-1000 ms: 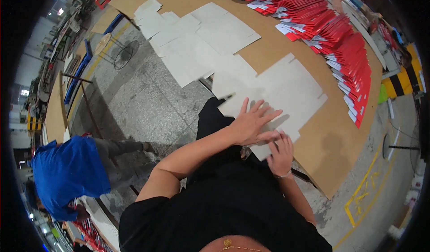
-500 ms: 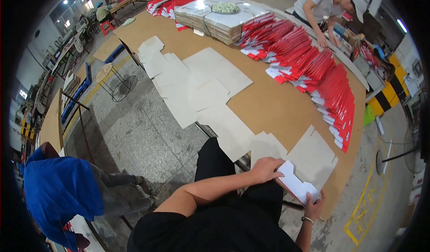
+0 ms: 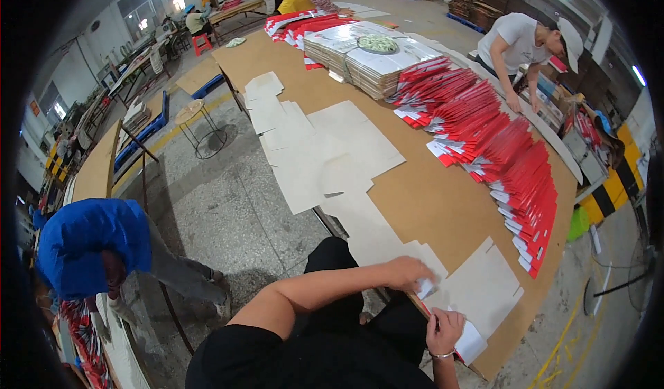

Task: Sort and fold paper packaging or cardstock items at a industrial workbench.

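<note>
Cardboard sheet (image 3: pixel 477 289), pale and die-cut, lies flat at the near end of a long brown table (image 3: pixel 429 195), at about five o'clock in the view. The person's left hand (image 3: pixel 409 274) presses down on the sheet's near-left corner, fingers curled over a small white flap; whether it pinches the flap cannot be told. The right hand (image 3: pixel 445 328), wearing a bracelet at the wrist, grasps the sheet's folded near edge where it hangs over the table's rim, fingers closed on the white fold.

More pale sheets (image 3: pixel 325 154) spread in an overlapping line up the table's left side toward eleven o'clock. Rows of red-and-white folded cartons (image 3: pixel 505 154) fan along the right side toward one o'clock, beyond them a tied stack of flat cartons (image 3: pixel 373 57).

At two o'clock a person in a white shirt and cap (image 3: pixel 526 40) bends over the far edge. At eight o'clock a person in a blue top (image 3: pixel 90 247) stoops on the concrete floor (image 3: pixel 228 202). A round stool (image 3: pixel 197 116) stands near ten o'clock.
</note>
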`<state>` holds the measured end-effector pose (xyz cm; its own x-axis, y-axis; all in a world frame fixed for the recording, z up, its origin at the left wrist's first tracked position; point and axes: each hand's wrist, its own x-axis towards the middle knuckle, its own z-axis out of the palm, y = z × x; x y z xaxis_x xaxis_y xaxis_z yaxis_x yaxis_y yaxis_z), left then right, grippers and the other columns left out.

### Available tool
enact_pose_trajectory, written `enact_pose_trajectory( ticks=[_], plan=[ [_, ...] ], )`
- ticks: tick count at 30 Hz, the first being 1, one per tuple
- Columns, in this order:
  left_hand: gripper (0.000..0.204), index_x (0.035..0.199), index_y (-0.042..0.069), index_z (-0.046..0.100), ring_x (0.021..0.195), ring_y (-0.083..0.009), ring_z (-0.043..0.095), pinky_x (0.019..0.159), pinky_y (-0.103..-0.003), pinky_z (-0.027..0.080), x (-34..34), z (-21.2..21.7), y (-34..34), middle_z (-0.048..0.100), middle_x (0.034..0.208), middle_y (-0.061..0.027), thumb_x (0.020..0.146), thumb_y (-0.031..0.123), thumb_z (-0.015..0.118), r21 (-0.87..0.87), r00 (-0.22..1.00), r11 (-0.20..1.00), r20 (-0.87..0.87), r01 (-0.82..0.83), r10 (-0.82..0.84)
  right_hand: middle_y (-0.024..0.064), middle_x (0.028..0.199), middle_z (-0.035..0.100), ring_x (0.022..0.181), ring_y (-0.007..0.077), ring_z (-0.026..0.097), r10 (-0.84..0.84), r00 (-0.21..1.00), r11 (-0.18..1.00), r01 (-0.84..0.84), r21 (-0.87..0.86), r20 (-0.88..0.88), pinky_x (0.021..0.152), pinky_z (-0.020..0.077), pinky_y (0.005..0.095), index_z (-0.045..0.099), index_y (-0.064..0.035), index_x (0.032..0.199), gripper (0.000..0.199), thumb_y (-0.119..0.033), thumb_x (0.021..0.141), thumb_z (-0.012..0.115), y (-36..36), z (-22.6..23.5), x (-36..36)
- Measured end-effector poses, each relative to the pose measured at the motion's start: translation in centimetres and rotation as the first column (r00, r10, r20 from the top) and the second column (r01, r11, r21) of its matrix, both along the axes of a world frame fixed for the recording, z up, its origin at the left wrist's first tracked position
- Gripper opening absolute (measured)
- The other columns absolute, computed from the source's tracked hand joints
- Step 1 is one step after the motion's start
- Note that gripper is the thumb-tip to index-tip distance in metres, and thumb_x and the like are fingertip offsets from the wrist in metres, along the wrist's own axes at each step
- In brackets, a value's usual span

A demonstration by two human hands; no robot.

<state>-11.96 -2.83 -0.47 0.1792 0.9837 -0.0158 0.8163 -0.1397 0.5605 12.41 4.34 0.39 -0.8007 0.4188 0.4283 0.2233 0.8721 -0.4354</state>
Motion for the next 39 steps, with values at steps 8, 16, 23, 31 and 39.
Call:
enact_pose_trajectory(
  ticks=[8, 16, 23, 31, 39],
  plan=[
    [0.07, 0.148, 0.047, 0.032, 0.117, -0.0573, 0.045, 0.086, -0.072, 0.041, 7.1, 1.0, -3.2, 0.04, 0.14, -0.0275, 0.084, 0.042, 0.062, 0.164, 0.788, 0.98, -0.587, -0.109, 0.186, 0.0139, 0.098, 0.059, 0.092, 0.0342, 0.054, 0.008, 0.992, 0.971, 0.022, -0.236, 0.125, 0.095, 0.0413, 0.0473, 0.068, -0.0058, 0.103, 0.024, -0.006, 0.079, 0.067, -1.0, -0.5, 3.5],
    [0.056, 0.145, 0.045, 0.036, 0.124, -0.0611, 0.04, 0.088, -0.073, 0.04, 13.8, -0.8, -2.1, 0.034, 0.145, -0.0272, 0.092, 0.04, 0.051, 0.076, 0.844, 0.99, -0.517, -0.119, 0.141, 0.0215, 0.113, 0.063, 0.099, 0.0401, 0.061, 0.204, 0.812, 0.772, 0.21, -0.6, 0.547, 0.086, 0.049, 0.0489, 0.064, -0.0041, 0.12, 0.036, -0.028, 0.095, 0.054, -2.2, 2.9, 0.5],
    [0.06, 0.107, -0.008, 0.055, 0.121, -0.0431, 0.045, 0.098, -0.05, 0.042, 11.0, -4.6, -0.5, 0.048, 0.117, -0.024, 0.068, 0.032, 0.076, 0.588, 1.0, 0.809, -0.025, 0.011, 0.005, 0.0216, 0.112, 0.058, 0.098, 0.0382, 0.056, 0.015, 0.817, 0.964, 0.142, -0.227, 0.577, 0.092, 0.0453, 0.0471, 0.063, -0.005, 0.119, 0.034, -0.015, 0.087, 0.061, -1.9, 2.7, -0.6],
    [0.04, 0.08, 0.001, 0.07, 0.097, -0.0301, 0.064, 0.091, -0.051, 0.046, 5.8, 5.0, -4.4, 0.07, 0.09, -0.0101, 0.071, 0.039, 0.078, -0.168, 0.994, 0.979, -0.014, -0.113, 0.113, 0.0234, 0.119, 0.05, 0.105, 0.0376, 0.05, -0.065, 0.754, 0.998, 0.04, 0.053, 0.654, 0.099, 0.0407, 0.0469, 0.058, -0.0058, 0.125, 0.046, -0.007, 0.08, 0.067, 1.2, 4.3, -2.6],
    [0.091, 0.146, 0.008, 0.036, 0.14, -0.0419, 0.031, 0.116, -0.051, 0.026, -5.4, -0.5, -10.2, 0.028, 0.153, -0.026, 0.072, 0.043, 0.076, 0.229, 0.818, 0.926, -0.439, -0.299, 0.372, 0.0157, 0.161, 0.019, 0.149, 0.0402, 0.014, -0.016, 0.765, 0.982, -0.111, 0.156, 0.644, 0.114, 0.0096, 0.0652, 0.028, -0.0113, 0.153, 0.075, -0.032, 0.089, 0.061, 0.4, 0.6, -7.5]
  ],
)
